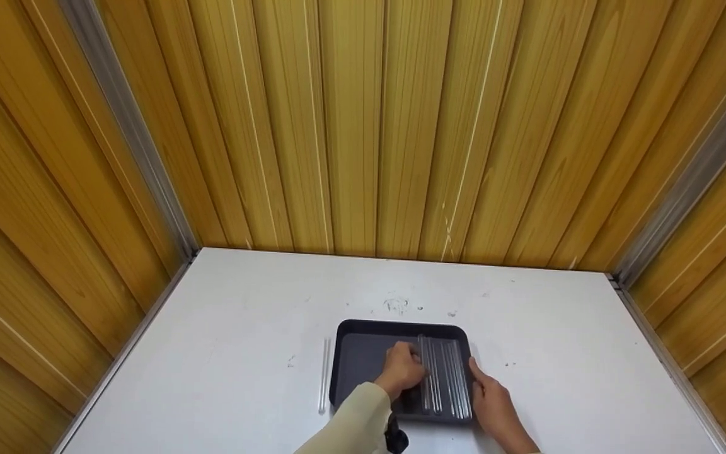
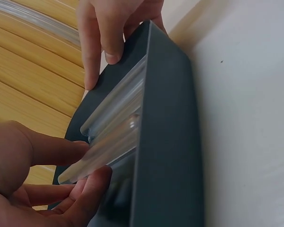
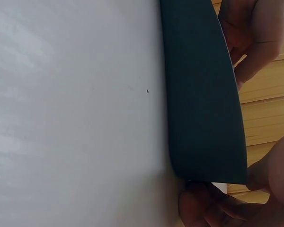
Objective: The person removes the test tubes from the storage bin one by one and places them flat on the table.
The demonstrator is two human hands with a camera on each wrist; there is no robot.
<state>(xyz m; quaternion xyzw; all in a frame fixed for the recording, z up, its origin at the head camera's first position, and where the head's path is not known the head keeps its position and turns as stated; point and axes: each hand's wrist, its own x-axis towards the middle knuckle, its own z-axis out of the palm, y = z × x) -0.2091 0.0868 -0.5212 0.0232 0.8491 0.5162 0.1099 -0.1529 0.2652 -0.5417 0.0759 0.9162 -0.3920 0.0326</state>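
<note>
A dark rectangular tray (image 1: 363,366) sits on the white table, with several long clear tubes (image 1: 457,378) side by side in its right part. Reaching in over the near wall, my left hand (image 1: 402,367) is at the leftmost tubes. In the left wrist view its thumb and fingers pinch a clear tube (image 2: 99,153); more tubes (image 2: 120,104) lie beyond it. My right hand (image 1: 492,400) grips the tray's right wall, thumb up at the rim. The right wrist view shows its fingers (image 3: 199,203) against the outside of the tray wall (image 3: 203,104), partly hidden.
Another clear tube (image 1: 324,376) lies on the white table (image 1: 243,353), just left of the tray. Wood-look panels (image 1: 350,126) wall in the table at the back and both sides, with grey metal posts (image 1: 130,120) at the corners. Small dark marks dot the tabletop behind the tray.
</note>
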